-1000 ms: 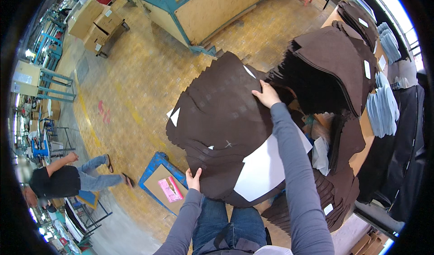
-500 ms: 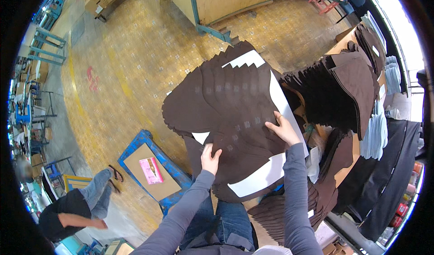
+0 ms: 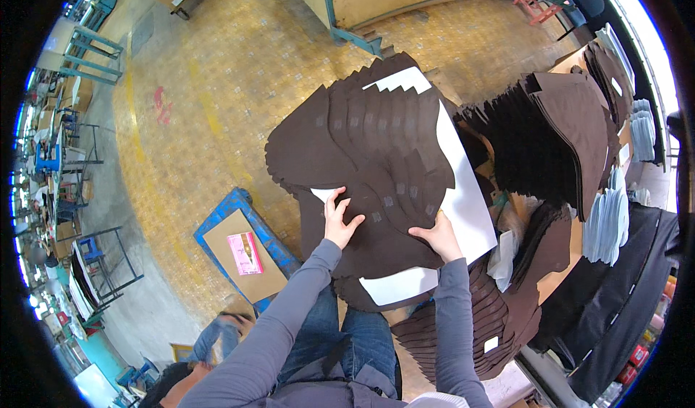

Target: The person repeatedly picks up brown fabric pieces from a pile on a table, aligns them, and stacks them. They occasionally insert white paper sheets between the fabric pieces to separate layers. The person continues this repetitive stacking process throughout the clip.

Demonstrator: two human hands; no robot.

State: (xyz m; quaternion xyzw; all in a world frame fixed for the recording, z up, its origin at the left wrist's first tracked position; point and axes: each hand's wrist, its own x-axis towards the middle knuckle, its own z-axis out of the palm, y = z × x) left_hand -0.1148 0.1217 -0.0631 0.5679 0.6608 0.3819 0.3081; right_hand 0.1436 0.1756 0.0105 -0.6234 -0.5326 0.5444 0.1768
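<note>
A fanned layer of dark brown cut pieces [image 3: 376,140], fabric-like with small pale marks, lies before me over a white sheet [image 3: 470,216]. My left hand [image 3: 339,221] rests on the pieces at their near left, fingers apart, beside a small exposed white corner. At the right edge of the lower pieces is my right hand [image 3: 439,238]. Its thumb stretches left over the brown surface and its index finger points away from me; the other fingers are partly hidden. More white shows along the near edge, below the right hand.
Thick stacks of brown pieces [image 3: 539,136] stand to the right, with pale blue sheets [image 3: 607,216] beyond. More fanned brown pieces [image 3: 456,328] lie near my right forearm. On the left, a blue stand [image 3: 217,223] holds a cardboard sheet and pink box [image 3: 245,253]. A person [image 3: 190,375] is at lower left.
My right hand has moved nearer and left along the pieces, and more white sheet shows at their right. The left hand's fingers have stretched out. The person at left has moved toward the lower edge.
</note>
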